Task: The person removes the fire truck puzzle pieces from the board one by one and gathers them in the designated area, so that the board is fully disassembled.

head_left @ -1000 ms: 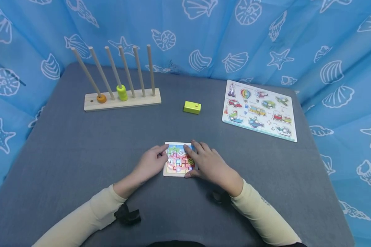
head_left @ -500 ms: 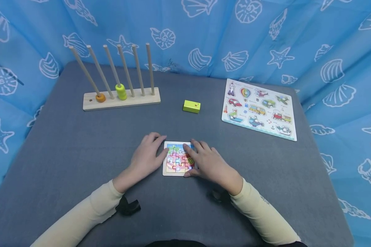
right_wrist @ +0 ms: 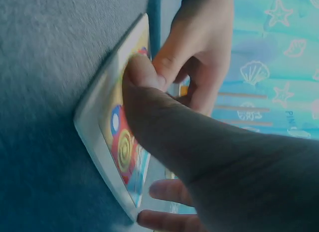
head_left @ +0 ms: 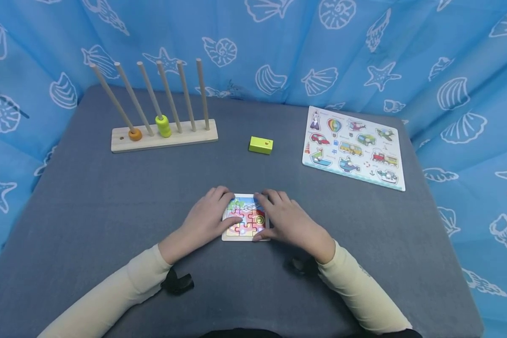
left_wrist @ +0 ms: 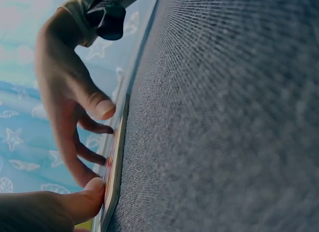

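Note:
A small square jigsaw puzzle (head_left: 246,230) in a pale wooden frame lies flat on the grey table, its colourful pieces interlocked. My left hand (head_left: 207,220) comes in from the left side. Its thumb reaches over the pieces, and its fingers are at the frame's upper left corner. Across the right side spreads my right hand (head_left: 289,223), fingertips at the far edge and thumb at the near edge. In the right wrist view, the right thumb (right_wrist: 142,75) overlaps the puzzle's face, while two right fingers (right_wrist: 169,191) extend toward a corner. Hands hide parts of both side edges.
A wooden peg stand (head_left: 165,141) with several upright rods and a few orange and green beads stands back left. Behind the puzzle lies a yellow-green block (head_left: 260,145). A vehicle picture board (head_left: 355,148) sits back right, before a blue shell-patterned curtain (head_left: 295,47).
My left hand first drew back and spread at the puzzle's left edge, then moved right so its thumb lies over the pieces. My right hand stays almost still; the puzzle keeps its place.

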A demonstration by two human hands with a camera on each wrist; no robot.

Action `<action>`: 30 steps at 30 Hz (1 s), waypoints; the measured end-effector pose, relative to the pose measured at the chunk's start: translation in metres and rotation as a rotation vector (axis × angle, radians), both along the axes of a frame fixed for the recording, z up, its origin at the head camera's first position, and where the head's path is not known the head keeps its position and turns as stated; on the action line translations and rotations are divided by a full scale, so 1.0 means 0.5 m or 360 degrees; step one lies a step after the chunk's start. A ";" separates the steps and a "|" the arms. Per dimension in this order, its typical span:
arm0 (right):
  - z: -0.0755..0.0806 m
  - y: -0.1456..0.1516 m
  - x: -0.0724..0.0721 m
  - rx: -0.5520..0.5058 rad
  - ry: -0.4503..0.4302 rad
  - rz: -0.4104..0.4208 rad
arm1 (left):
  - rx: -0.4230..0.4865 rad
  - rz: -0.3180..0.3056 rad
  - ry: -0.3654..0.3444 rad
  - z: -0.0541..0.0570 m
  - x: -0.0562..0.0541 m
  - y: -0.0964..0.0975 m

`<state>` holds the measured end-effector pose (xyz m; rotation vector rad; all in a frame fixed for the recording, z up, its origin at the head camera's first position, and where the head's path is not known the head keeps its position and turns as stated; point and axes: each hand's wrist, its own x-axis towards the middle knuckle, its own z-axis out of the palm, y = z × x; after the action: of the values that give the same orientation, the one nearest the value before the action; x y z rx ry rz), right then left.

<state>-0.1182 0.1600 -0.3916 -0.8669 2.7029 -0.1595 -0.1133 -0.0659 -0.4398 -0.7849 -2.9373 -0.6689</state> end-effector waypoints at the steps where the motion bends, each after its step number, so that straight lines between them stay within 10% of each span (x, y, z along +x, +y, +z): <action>1: 0.001 0.002 -0.002 0.0007 -0.0011 -0.0004 | 0.0012 0.0002 -0.0017 0.000 0.000 0.000; 19: -0.014 0.028 -0.055 -0.0213 -0.0147 0.0026 | 0.0235 0.0185 -0.0221 -0.004 -0.013 0.002; 30: -0.043 0.033 -0.002 -0.0050 -0.0053 0.0010 | 0.0367 0.0231 -0.0374 -0.002 -0.017 0.010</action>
<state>-0.1190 0.1763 -0.4130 -0.8736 2.6735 -0.2137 -0.1217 -0.0609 -0.4410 -0.4979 -3.0010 -1.1303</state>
